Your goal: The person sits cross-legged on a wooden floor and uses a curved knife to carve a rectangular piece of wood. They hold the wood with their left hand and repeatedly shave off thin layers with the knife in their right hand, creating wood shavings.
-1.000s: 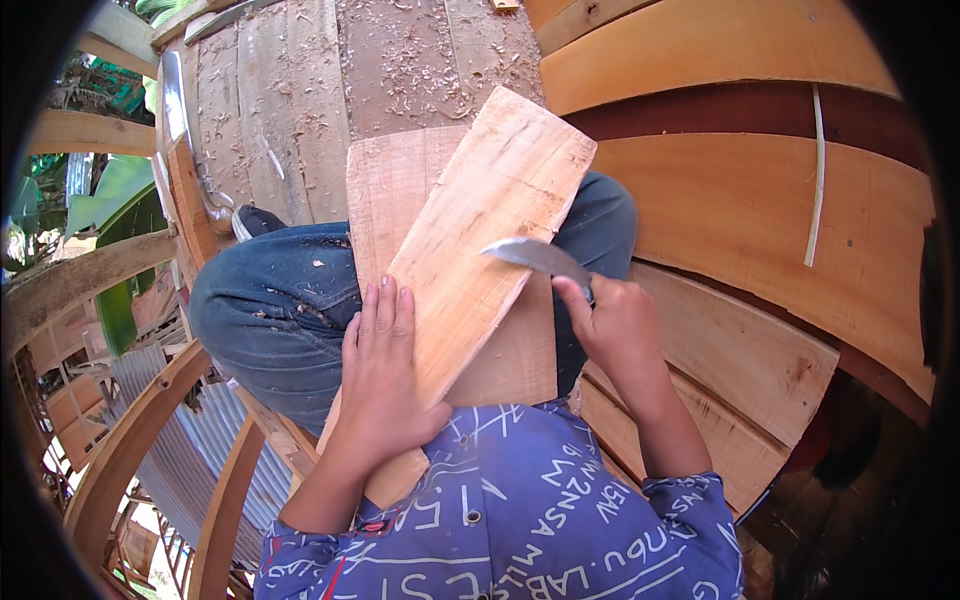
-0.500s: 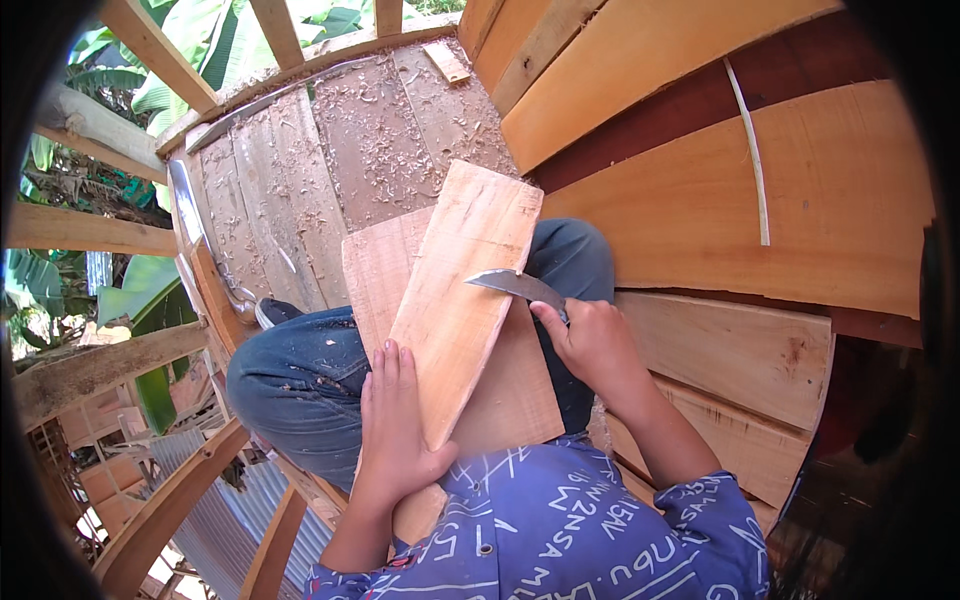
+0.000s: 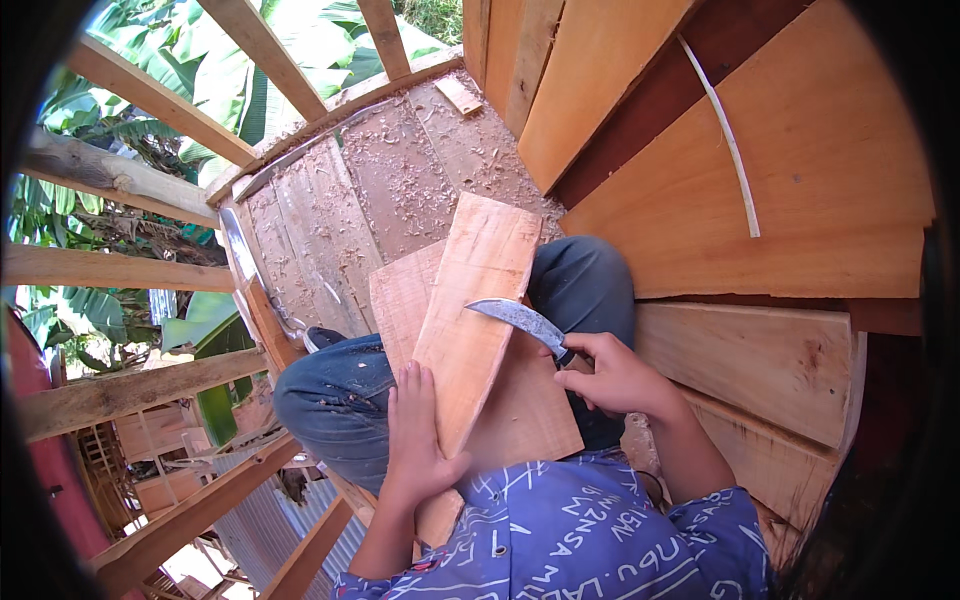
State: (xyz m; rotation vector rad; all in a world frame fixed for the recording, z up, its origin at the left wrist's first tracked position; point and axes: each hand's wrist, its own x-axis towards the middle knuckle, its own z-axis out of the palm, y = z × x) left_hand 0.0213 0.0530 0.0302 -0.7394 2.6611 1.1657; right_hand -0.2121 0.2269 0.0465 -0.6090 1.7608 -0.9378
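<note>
Pressing my left hand [image 3: 418,440] flat on the upper board [image 3: 480,270], fingers unclenched, probably to steady it. It's slanted over a wider board [image 3: 530,410] on my lap [image 3: 335,400], backing I guess. My right hand [image 3: 622,375] grasps the curved knife [image 3: 522,317], blade over the wood.

A plank [image 3: 487,260] lies slantwise on a wider board [image 3: 535,410] across the lap [image 3: 330,400]. The left hand [image 3: 417,430] rests at its near left edge; the right hand's [image 3: 612,376] knife [image 3: 520,318] reaches over its right edge. Railing [image 3: 150,388] stands left, panels [image 3: 800,190] right, shavings [image 3: 400,170] on the floor [image 3: 292,215] ahead.
</note>
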